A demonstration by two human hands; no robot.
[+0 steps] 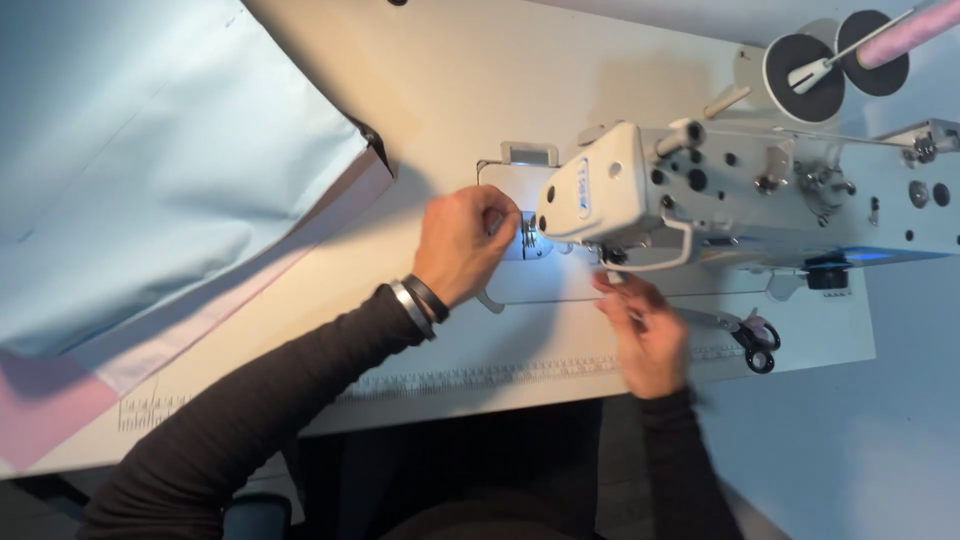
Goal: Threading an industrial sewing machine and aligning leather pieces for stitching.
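While the wide white sewing table point(480, 80) fills most of the head view, a large sheet of pale blue fabric point(150, 150) lies over its far left part, with a pink layer point(60, 400) showing under its lower edge. On the right stands the white industrial sewing machine point(760, 195), its head reaching left over the table and its small lamp lighting the metal needle plate point(530, 240) beneath. Behind it, two dark round thread-stand discs point(805, 65) sit by a pink spool point(905, 35) (only partly in view at the top edge).

A printed ruler strip point(480, 378) runs along the near edge of the table. Both arms wear dark long sleeves. The left hand point(465, 240) is curled, fingers bent and gathered at the needle area, touching or just over the lit plate; whether they pinch anything there cannot be told. On that wrist sit a black band and a silver bracelet point(420, 303). The right hand point(645, 335) is blurred, lying on the machine bed just below the machine head, fingers loosely bent and pointing toward the needle; its grip cannot be told. Just beside it to the right lie small scissors with black handles point(752, 340) on the bed.
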